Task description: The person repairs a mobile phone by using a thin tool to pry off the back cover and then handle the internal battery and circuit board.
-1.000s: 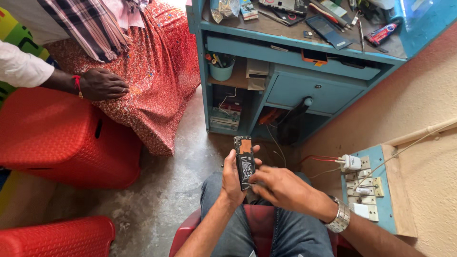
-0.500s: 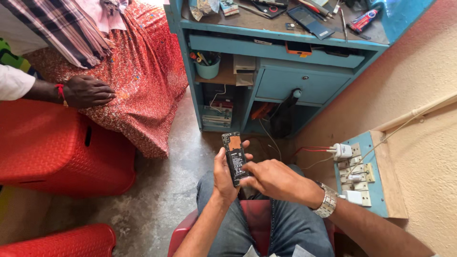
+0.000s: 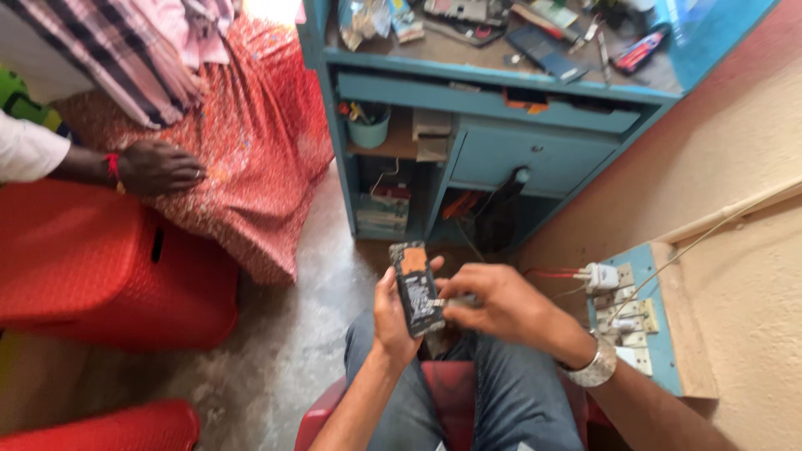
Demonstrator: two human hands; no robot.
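Holding opened phone [image 3: 417, 288] upright over lap, left hand [image 3: 393, 317] grip clamped on its left edge. Right hand [image 3: 493, 302] grip pinched on small tool touching phone. Blue table [image 3: 493, 79] far behind.

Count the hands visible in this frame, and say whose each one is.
3. The wearer's left hand grips an opened phone; their right hand works at its edge. Another person's hand rests on red patterned fabric, upper left. Others may be out of frame.
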